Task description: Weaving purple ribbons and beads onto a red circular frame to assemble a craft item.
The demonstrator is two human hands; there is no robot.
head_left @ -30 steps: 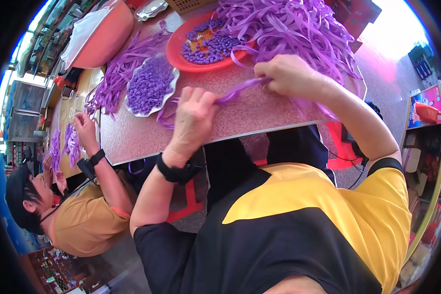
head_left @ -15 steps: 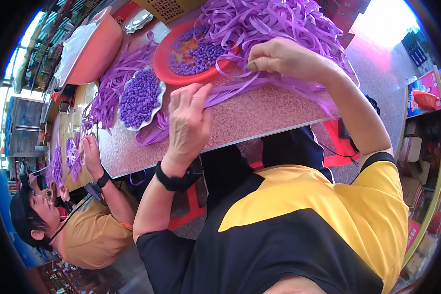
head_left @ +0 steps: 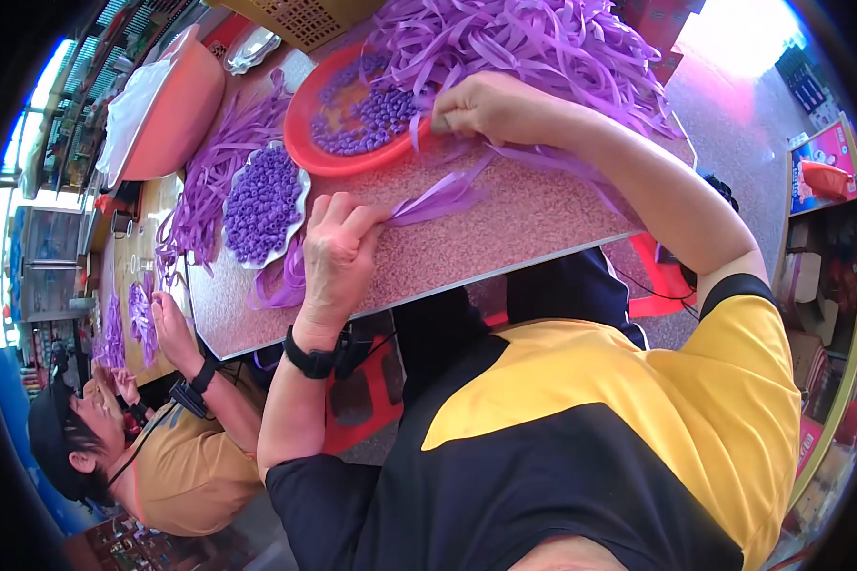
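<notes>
Ribbon is pinched by the left hand; grip of the right hand cannot be told. Gathering seems underway; steady pinching is probably needed next.

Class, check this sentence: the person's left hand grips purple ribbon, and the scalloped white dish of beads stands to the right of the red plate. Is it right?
Not quite: the head view shows the scalloped white dish of beads to the left of the red plate. The left hand does grip purple ribbon.
</notes>
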